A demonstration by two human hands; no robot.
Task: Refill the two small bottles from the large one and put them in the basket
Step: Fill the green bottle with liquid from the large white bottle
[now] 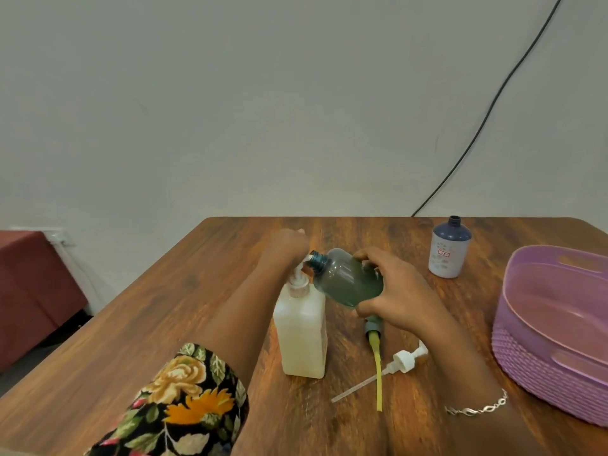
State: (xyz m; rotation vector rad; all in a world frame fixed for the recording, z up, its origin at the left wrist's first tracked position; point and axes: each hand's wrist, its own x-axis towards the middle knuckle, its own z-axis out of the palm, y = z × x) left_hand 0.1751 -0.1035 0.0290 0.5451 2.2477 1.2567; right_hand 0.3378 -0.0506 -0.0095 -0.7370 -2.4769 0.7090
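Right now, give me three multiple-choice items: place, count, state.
1. Where is the purple basket? A far left; B on the floor; C table's right side.
2. Loose pump heads on the table? A one; B two; C four.
3. The green small bottle is: A tilted, uncapped, in the right hand; B upright, capped; C in the basket.
Answers: C, it stands at the right edge; B, a white pump head and a grey pump head lie there; A, its open neck meets the large pump bottle's nozzle.

The table [148, 324] is grained, glossy wood; the basket [543, 370] ribbed plastic; the large bottle [301, 337] milky matt plastic; the small bottle [345, 278] see-through plastic; the bracelet [477, 409] shiny metal
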